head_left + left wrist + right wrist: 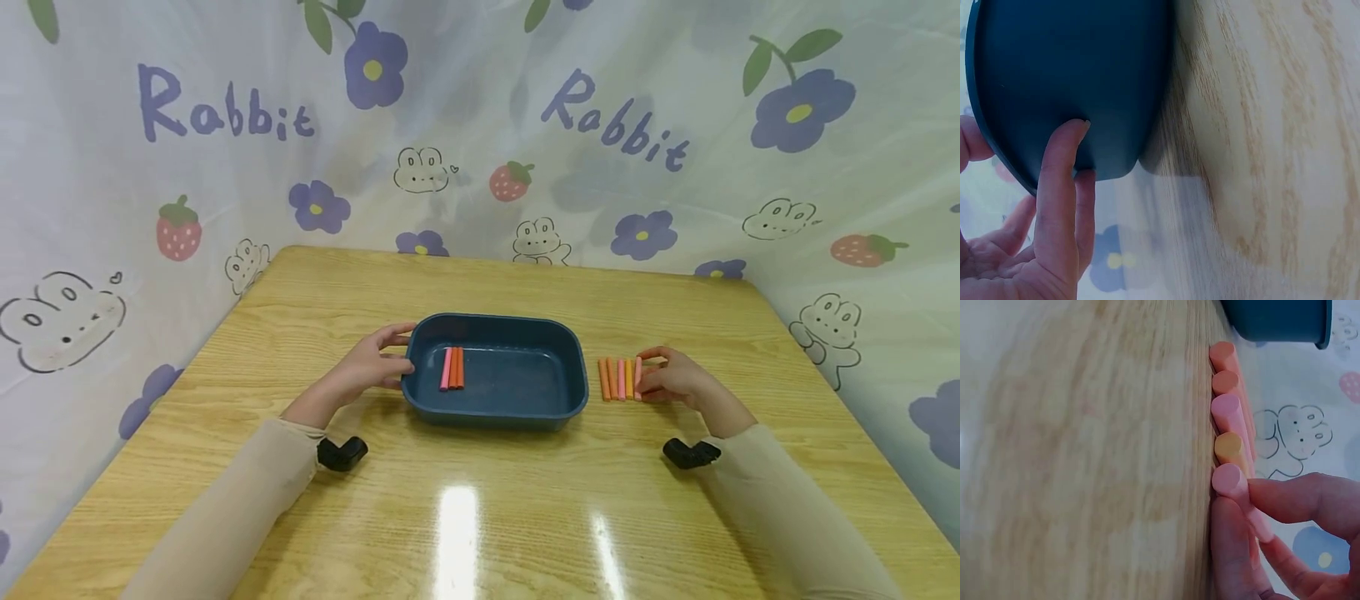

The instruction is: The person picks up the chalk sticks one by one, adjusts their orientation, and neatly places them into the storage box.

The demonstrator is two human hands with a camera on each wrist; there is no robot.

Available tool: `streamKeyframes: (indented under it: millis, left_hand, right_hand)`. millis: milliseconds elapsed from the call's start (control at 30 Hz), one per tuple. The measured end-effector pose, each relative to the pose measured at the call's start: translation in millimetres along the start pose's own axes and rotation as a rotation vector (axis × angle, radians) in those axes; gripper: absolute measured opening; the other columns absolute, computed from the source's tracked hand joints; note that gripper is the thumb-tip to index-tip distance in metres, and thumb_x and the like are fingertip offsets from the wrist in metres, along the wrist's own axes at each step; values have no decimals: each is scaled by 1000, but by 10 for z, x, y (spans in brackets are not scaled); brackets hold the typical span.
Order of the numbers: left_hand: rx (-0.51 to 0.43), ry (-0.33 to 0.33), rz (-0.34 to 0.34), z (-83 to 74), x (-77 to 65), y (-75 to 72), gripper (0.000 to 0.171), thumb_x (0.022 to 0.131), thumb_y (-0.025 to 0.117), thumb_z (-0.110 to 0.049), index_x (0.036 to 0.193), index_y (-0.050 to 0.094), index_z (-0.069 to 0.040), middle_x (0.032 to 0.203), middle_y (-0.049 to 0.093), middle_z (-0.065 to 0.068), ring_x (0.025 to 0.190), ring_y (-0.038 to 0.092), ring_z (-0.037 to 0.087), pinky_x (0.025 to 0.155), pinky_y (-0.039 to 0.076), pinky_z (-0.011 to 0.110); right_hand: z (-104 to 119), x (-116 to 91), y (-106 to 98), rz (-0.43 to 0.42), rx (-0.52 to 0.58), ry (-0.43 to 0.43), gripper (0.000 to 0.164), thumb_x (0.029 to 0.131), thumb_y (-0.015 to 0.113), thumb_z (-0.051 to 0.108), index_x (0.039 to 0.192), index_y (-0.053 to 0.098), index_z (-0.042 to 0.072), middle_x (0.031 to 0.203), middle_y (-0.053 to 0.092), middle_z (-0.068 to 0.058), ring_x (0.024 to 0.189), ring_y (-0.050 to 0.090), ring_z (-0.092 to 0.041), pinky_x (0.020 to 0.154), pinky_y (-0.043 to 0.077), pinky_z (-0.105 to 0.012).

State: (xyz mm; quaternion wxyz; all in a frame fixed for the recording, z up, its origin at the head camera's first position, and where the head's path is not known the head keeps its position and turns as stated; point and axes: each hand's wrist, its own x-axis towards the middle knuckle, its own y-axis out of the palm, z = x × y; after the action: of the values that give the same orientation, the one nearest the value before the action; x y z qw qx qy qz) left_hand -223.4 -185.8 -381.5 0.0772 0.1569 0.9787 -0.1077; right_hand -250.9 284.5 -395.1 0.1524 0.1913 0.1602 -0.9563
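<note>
A dark blue rectangular tub (487,421) stands on the table, with a pink chalk stick (446,369) and two orange-red chalk sticks (457,368) side by side in its left part. At the tub's left end my left hand (372,360) rests with spread fingers, fingertips against the outer wall in the left wrist view. To the right of the tub lies a row of orange, pink and yellow chalk sticks (615,380). My right hand (677,381) pinches the light pink chalk stick (1229,480) at the row's right end between thumb and fingers, close beside the yellow one (1229,448).
The wooden table (525,508) extends around the tub on all sides. A white cloth (480,117) with rabbits, flowers and strawberries hangs behind it and along both sides. Black wrist mounts (342,454) stick out at both cuffs, just above the tabletop.
</note>
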Motion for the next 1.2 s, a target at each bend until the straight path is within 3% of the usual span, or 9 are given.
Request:
streamKeyframes:
  millis: [133, 333, 567, 833, 1000, 1200]
  left_hand:
    - [-3, -1, 1, -4, -2, 6, 71, 84, 57, 1, 147, 26, -12, 140, 31, 22, 112, 52, 40, 74, 54, 41]
    - [-8, 2, -2, 3, -5, 5, 72, 84, 57, 1, 147, 26, -11, 139, 31, 22, 112, 52, 40, 74, 54, 41]
    - [-7, 0, -1, 10, 0, 8, 71, 84, 58, 1, 147, 26, -12, 140, 31, 22, 111, 52, 39, 73, 54, 40]
    - [-2, 8, -4, -9, -4, -1, 71, 84, 57, 1, 147, 26, -11, 139, 31, 22, 112, 51, 39, 74, 54, 41]
    - [-2, 9, 0, -12, -16, 3, 71, 85, 57, 1, 147, 26, -11, 139, 31, 22, 111, 52, 39, 74, 54, 41]
    - [-4, 10, 0, -4, -13, 7, 71, 84, 57, 2, 147, 27, -11, 139, 31, 22, 111, 52, 40, 73, 54, 41]
  right_hand:
    - [-16, -18, 2, -24, 31, -11, 71, 85, 58, -7, 141, 15, -7, 118, 46, -23, 78, 63, -18, 72, 54, -34]
    - [-47, -54, 6, -39, 55, -54, 71, 86, 57, -7, 143, 14, -7, 112, 51, -21, 79, 64, -18, 75, 54, -35]
    - [-66, -79, -15, -5, 144, -72, 72, 87, 54, -8, 144, 9, -6, 115, 51, -20, 82, 64, -18, 78, 53, -36]
    - [50, -122, 35, 30, 282, -95, 76, 88, 55, -6, 145, 5, -2, 109, 48, -16, 83, 63, -18, 80, 52, -34]
    - [131, -119, 103, 29, 300, -128, 77, 89, 56, -4, 146, 4, 0, 118, 42, -20, 85, 63, -16, 85, 50, -35]
    - [257, -128, 183, 40, 384, -152, 73, 90, 51, -6, 145, 4, -1, 98, 56, -9, 82, 64, -15, 81, 52, -32]
